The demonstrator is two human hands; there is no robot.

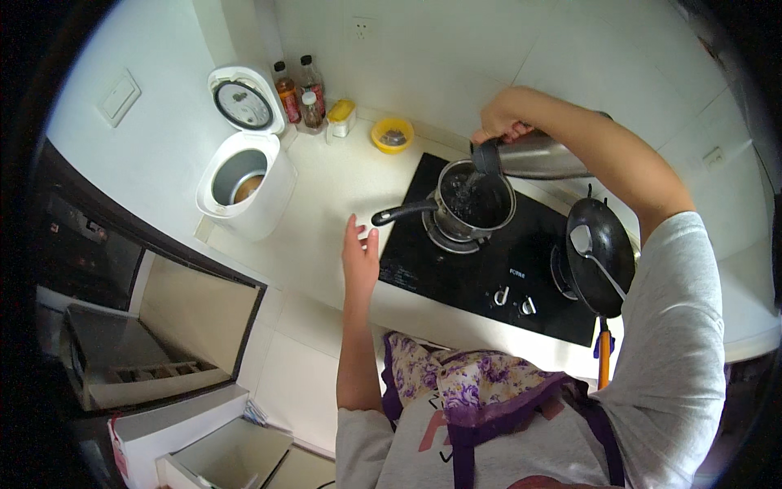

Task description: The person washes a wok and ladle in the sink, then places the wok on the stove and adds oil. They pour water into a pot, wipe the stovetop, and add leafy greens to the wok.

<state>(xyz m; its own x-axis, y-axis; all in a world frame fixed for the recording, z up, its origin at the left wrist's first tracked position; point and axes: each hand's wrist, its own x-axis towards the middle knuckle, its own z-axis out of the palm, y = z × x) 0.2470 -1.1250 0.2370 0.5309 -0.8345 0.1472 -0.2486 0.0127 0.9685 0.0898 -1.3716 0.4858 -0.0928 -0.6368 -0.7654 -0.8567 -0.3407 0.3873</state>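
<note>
My right hand (pixel 506 115) grips a metal kettle or jug (pixel 544 158) by its handle, tilted so that water runs from its dark spout into a saucepan (pixel 455 226). The steel saucepan stands on the left burner of a black gas hob (pixel 421 263), its black handle (pixel 403 213) pointing left. Near the end of that handle, my left hand (pixel 361 250) is raised with its fingers apart, holding nothing. Most of the kettle lies behind my right forearm.
A black wok (pixel 595 244) with a spatula (pixel 583 239) rests on the right burner. Left on the counter stands a white rice cooker (pixel 269 195), lid up. Along the wall are bottles (pixel 286 95), a yellow-lidded container (pixel 342 116) and a yellow bowl (pixel 393 124).
</note>
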